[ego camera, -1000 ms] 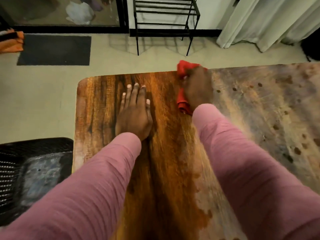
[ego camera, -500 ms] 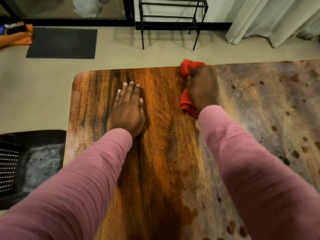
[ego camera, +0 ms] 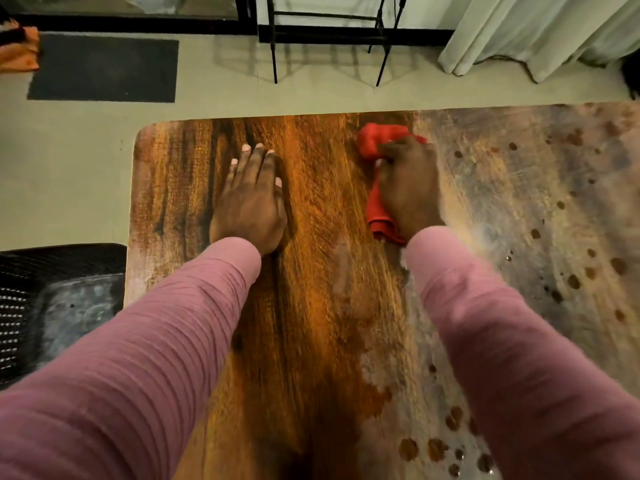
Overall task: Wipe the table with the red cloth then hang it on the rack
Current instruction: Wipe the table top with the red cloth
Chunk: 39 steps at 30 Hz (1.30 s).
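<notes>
Moved: red cloth and right hand, drawn back a little from the far edge of the table; half a second ago the cloth's far end overlapped that edge, now wholly on the tabletop.
Unchanged: left hand, same spot on the wood, same flat pose.
Right hand: palm down on the cloth, fingers curled over it and gripping, pressing it onto the table.
Red cloth: mostly under the right palm; bunched end showing just beyond the knuckles, a folded strip trailing along the thumb side down to the wrist.
Left hand: well to the left of the right hand, laid flat on the table, fingers straight and close together, holding nothing, apart from the cloth.
Table: dark, wet-looking wood between and below the two hands; paler, spotted surface to the right of the right hand.
Rack: black metal frame on the floor beyond the table's far edge, past both hands, not touched.
Around: pink sleeves on both arms; dark mat far left of the left hand; black mesh chair beside the left forearm; pale curtain beyond the right hand.
</notes>
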Each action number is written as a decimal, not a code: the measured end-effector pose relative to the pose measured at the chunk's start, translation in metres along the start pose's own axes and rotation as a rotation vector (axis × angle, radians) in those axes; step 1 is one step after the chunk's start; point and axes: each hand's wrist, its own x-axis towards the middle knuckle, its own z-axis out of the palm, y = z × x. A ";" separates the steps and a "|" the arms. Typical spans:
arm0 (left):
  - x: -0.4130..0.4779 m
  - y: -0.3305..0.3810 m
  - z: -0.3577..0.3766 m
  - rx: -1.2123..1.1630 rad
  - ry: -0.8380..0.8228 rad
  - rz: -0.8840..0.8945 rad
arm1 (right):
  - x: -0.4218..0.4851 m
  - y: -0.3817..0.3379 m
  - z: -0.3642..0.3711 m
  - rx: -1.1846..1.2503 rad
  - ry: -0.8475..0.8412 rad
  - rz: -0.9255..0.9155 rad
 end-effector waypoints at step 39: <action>0.000 0.006 -0.005 -0.011 -0.024 0.049 | -0.220 -0.049 -0.018 0.103 -0.163 -0.207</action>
